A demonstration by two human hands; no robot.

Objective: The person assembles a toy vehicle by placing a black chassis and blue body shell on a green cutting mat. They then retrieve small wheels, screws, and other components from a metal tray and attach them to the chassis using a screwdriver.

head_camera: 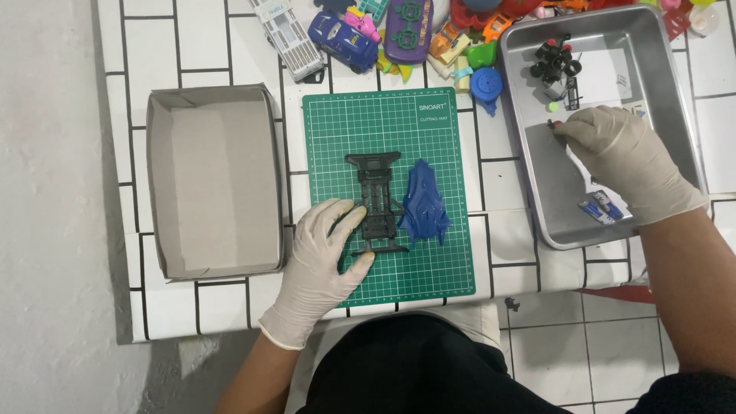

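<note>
Black chassis (376,203) steadied by L hand (326,261) (fingers spread); R hand (613,157) pinching small part in tray (537,207).

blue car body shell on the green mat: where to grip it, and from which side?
Probably pinch the blue body shell across its narrow upper end, coming from above and the right. It lies flat on the cutting mat; its left edge sits against the dark chassis, which the left hand touches. The right side is clear.
</note>
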